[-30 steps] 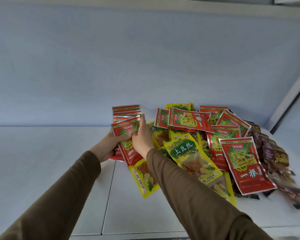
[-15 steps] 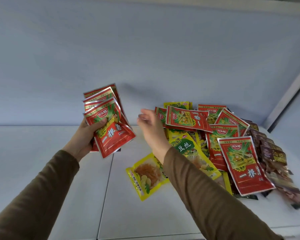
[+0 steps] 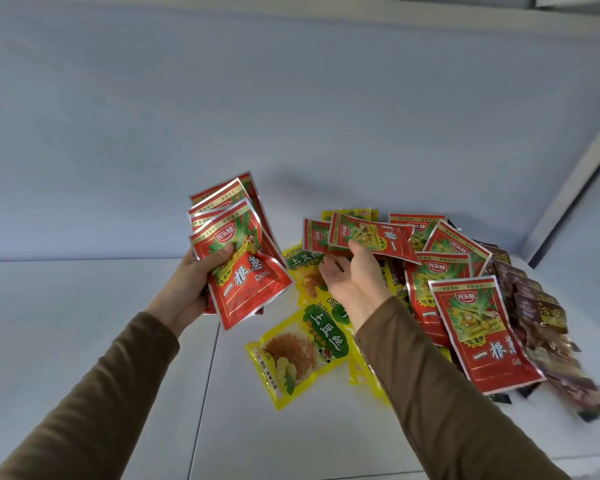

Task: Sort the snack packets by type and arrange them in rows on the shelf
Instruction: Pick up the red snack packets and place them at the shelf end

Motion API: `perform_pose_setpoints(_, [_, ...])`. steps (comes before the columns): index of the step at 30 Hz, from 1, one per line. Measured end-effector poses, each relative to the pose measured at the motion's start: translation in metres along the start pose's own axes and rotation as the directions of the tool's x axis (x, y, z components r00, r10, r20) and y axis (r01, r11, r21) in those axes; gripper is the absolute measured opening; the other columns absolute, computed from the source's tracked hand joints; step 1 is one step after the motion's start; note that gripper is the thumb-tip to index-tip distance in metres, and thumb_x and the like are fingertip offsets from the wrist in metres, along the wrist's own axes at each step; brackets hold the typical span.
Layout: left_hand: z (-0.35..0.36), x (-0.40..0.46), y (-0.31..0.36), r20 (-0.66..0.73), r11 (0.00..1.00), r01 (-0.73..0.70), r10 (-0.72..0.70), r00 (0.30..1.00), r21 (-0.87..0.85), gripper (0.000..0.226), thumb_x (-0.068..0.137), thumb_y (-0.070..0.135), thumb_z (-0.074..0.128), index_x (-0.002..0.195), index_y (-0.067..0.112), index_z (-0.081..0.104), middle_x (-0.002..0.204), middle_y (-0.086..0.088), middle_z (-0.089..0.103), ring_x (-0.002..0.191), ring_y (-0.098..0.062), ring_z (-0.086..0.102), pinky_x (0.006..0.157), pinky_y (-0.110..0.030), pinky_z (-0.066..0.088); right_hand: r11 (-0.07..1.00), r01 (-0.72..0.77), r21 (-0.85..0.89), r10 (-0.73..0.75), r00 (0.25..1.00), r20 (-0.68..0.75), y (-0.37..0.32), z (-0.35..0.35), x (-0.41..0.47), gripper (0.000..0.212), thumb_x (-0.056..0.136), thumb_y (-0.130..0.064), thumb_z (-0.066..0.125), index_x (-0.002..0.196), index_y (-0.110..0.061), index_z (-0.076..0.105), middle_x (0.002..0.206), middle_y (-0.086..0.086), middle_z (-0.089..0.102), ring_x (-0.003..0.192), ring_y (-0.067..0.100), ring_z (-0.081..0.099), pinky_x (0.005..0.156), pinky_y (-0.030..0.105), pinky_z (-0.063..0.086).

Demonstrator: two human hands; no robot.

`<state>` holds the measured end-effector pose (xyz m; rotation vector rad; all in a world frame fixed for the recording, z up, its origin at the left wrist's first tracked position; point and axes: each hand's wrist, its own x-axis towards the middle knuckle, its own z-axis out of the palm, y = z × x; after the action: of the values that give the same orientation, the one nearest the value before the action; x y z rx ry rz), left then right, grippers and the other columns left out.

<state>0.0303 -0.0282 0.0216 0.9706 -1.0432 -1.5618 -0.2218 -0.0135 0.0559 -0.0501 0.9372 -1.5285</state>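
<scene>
Packets lie heaped on the right part of the white shelf point(image 3: 84, 358), red, yellow and dark brown all mixed. I see my left hand point(image 3: 191, 282) raised off the shelf, gripping a fanned stack of red packets point(image 3: 238, 258), thumb across the front one, fingers curled behind. The stack tilts, its top edges leaning toward the pale back wall point(image 3: 291, 116).

My right hand point(image 3: 354, 275) reaches into the heap, palm turned up, and pinches the lower edge of a single red packet point(image 3: 369, 237) that lies sideways on top of the pile; the thumb sits on its front, and the fingers beneath are partly hidden.

Just below that wrist a yellow packet point(image 3: 298, 351) lies flat on the shelf at the near left edge of the heap, with more yellow ones tucked under my brown sleeve point(image 3: 440, 393). To the right, a large red packet point(image 3: 482, 334) rests face up over others of its kind. Dark brown packets point(image 3: 541, 313) trail along the far right side; their near end is blurred.
</scene>
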Motion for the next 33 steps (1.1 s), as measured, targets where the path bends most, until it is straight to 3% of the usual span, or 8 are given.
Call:
perform_pose_setpoints(5, [-0.001, 0.002, 0.0, -0.007, 1.0, 0.011, -0.011, 1.0, 0.005, 0.04, 0.086, 0.038, 0.073, 0.123, 0.025, 0.063, 0.114, -0.008, 0.077, 0.093, -0.033, 0.077, 0.066, -0.044, 0.062, 1.0, 0.003, 0.01, -0.003, 1.0, 0.0, -0.012, 0.006, 0.018, 0.046, 0.099, -0.039, 0.061, 0.13, -0.006, 0.05, 0.131, 0.019, 0.058, 0.124, 0.032, 0.057, 0.107, 0.044, 0.047])
perform_pose_setpoints(11, [-0.004, 0.003, -0.002, -0.036, 1.0, 0.024, -0.024, 0.999, -0.006, 0.038, 0.085, 0.038, 0.075, 0.12, 0.024, 0.066, 0.114, -0.009, 0.077, 0.092, -0.034, 0.077, 0.067, -0.045, 0.062, 0.995, 0.074, 0.072, -0.075, 0.997, 0.012, -0.018, 0.005, 0.032, 0.054, 0.102, -0.047, 0.054, 0.135, -0.005, 0.051, 0.121, 0.021, 0.064, 0.107, 0.034, 0.065, 0.095, 0.048, 0.055])
perform_pose_setpoints(13, [-0.004, 0.003, -0.002, -0.039, 1.0, 0.025, -0.025, 0.999, -0.007, 0.038, 0.085, 0.037, 0.075, 0.12, 0.024, 0.066, 0.115, -0.009, 0.077, 0.093, -0.035, 0.077, 0.068, -0.046, 0.062, 0.992, 0.092, 0.082, -0.093, 0.996, 0.007, -0.02, 0.008, 0.034, 0.053, 0.103, -0.044, 0.052, 0.137, -0.003, 0.049, 0.116, 0.02, 0.064, 0.11, 0.035, 0.064, 0.091, 0.046, 0.056])
perform_pose_setpoints(17, [-0.004, 0.001, -0.005, -0.041, 1.0, 0.021, -0.022, 0.999, -0.011, 0.039, 0.087, 0.036, 0.075, 0.122, 0.024, 0.064, 0.116, -0.01, 0.076, 0.094, -0.036, 0.077, 0.069, -0.047, 0.062, 0.991, 0.104, 0.088, -0.104, 0.995, -0.005, -0.02, 0.009, 0.036, 0.048, 0.106, -0.031, 0.05, 0.142, -0.001, 0.044, 0.13, 0.021, 0.061, 0.121, 0.035, 0.062, 0.099, 0.047, 0.054])
perform_pose_setpoints(24, [-0.003, 0.0, -0.007, -0.078, 1.0, 0.023, -0.022, 0.997, 0.009, 0.035, 0.091, 0.035, 0.072, 0.123, 0.025, 0.062, 0.115, -0.008, 0.077, 0.096, -0.035, 0.076, 0.07, -0.047, 0.063, 0.994, 0.082, 0.078, -0.082, 0.997, -0.009, -0.019, 0.001, 0.033, 0.036, 0.102, -0.015, 0.059, 0.134, -0.003, 0.05, 0.126, 0.017, 0.063, 0.114, 0.03, 0.064, 0.102, 0.044, 0.053])
perform_pose_setpoints(27, [-0.008, -0.001, -0.011, -0.1, 0.999, 0.031, -0.031, 0.995, 0.006, 0.036, 0.09, 0.035, 0.073, 0.123, 0.024, 0.062, 0.115, -0.008, 0.077, 0.096, -0.035, 0.076, 0.07, -0.047, 0.063, 0.996, 0.049, 0.069, -0.052, 0.998, 0.043, -0.017, -0.002, 0.028, 0.027, 0.1, -0.012, 0.062, 0.123, -0.003, 0.053, 0.122, 0.017, 0.065, 0.11, 0.029, 0.066, 0.096, 0.043, 0.057])
perform_pose_setpoints(30, [-0.009, -0.001, -0.015, -0.119, 0.999, 0.031, -0.029, 0.992, 0.016, 0.042, 0.087, 0.034, 0.075, 0.125, 0.023, 0.061, 0.114, -0.008, 0.077, 0.094, -0.034, 0.077, 0.067, -0.043, 0.063, 0.995, 0.043, 0.094, -0.049, 0.997, 0.067, -0.019, -0.005, 0.022, 0.025, 0.097, -0.005, 0.064, 0.119, -0.003, 0.054, 0.112, 0.018, 0.068, 0.103, 0.029, 0.069, 0.077, 0.04, 0.06])
perform_pose_setpoints(33, [-0.008, 0.002, -0.014, -0.155, 0.999, 0.025, -0.021, 0.988, 0.025, 0.049, 0.081, 0.034, 0.079, 0.126, 0.024, 0.06, 0.112, -0.007, 0.078, 0.092, -0.032, 0.077, 0.064, -0.04, 0.063, 0.998, 0.039, 0.045, -0.045, 0.985, 0.166, -0.023, -0.008, 0.018, 0.026, 0.096, -0.002, 0.063, 0.121, -0.002, 0.056, 0.117, 0.019, 0.07, 0.108, 0.03, 0.069, 0.085, 0.042, 0.06])
